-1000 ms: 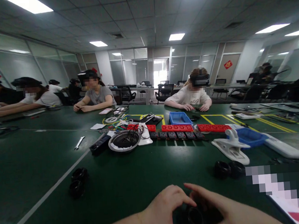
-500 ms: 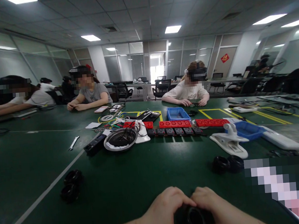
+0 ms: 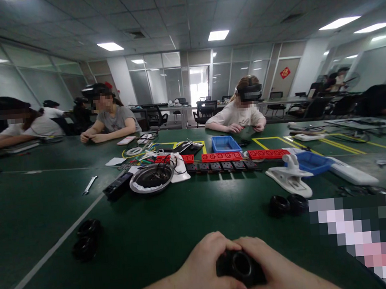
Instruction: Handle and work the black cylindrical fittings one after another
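Observation:
Between my hands is a black, glossy round part with a hole, close to the table's near edge. My left hand wraps its left side, with the thumb along the near side. My right hand curves around the right side. The fingertips of both hands meet at the far side, and the thumbs come close together at the near side. Much of the part is hidden by the fingers. Two similar black rings sit together at left on the green table, and another pair of black rings at right.
Beyond my hands stand a white clip base, a metal dish, red socket strips, a blue tray and a black meter-like device. A wrench lies at left. Co-workers sit across the table.
My hands and the black part appear higher and slightly further left. The part's hole faces up more, and my left thumb now shows along its near side. The whole view has shifted a little.

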Demonstrator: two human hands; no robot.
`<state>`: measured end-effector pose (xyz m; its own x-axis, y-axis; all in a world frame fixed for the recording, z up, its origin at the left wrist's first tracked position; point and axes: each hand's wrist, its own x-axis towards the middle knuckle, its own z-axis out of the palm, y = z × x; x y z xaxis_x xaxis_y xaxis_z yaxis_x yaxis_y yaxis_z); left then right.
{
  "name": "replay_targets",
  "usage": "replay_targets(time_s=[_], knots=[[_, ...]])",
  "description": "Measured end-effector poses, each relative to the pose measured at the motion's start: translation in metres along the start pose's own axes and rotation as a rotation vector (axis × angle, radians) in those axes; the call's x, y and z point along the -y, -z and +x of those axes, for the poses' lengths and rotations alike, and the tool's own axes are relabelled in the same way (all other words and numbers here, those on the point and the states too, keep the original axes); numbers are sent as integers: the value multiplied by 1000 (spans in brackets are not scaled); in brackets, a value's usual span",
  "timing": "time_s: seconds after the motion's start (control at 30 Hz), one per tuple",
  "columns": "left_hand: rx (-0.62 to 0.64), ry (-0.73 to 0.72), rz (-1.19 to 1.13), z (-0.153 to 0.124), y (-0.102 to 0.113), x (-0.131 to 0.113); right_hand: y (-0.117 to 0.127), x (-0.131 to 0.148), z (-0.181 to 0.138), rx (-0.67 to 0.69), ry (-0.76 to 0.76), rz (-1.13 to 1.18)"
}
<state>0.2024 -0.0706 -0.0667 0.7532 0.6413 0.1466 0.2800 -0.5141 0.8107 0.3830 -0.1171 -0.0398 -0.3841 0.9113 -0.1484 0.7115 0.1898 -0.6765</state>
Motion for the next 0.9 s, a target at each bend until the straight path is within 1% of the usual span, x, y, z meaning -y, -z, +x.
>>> replay_targets(time_s=[0.03, 0.1, 0.23, 0.3, 0.33, 0.43, 0.47, 0.53, 0.63, 0.77, 0.83, 0.9], knots=[[31, -31, -2, 0, 2, 1, 4, -3, -1, 47, -11, 46], [72, -50, -3, 1, 6, 1, 8, -11, -1, 94, -30, 95], [78, 5, -2, 1, 7, -3, 3, -22, 4, 91, -64, 126], [58, 44, 6, 2, 6, -5, -5, -21, 7, 43, -90, 75], [39, 73, 17, 2, 4, -6, -9, -20, 8, -4, -98, 13], [-47, 189, 75, 3, 0, -8, -22, -14, 11, -189, -96, -255], [-72, 217, 95, 4, -1, -8, -24, -13, 12, -231, -94, -327], [-92, 232, 120, 5, -3, -8, -25, -10, 13, -248, -87, -383], [-51, 172, 90, 6, 0, -5, -16, -7, 12, -137, -36, -254], [56, 99, -26, 6, 8, -1, 5, -7, 7, 26, 21, -4], [98, 95, -62, 6, 10, 0, 13, -10, 4, 82, 46, 89], [111, 95, -69, 4, 10, 0, 14, -13, 3, 93, 61, 122]])
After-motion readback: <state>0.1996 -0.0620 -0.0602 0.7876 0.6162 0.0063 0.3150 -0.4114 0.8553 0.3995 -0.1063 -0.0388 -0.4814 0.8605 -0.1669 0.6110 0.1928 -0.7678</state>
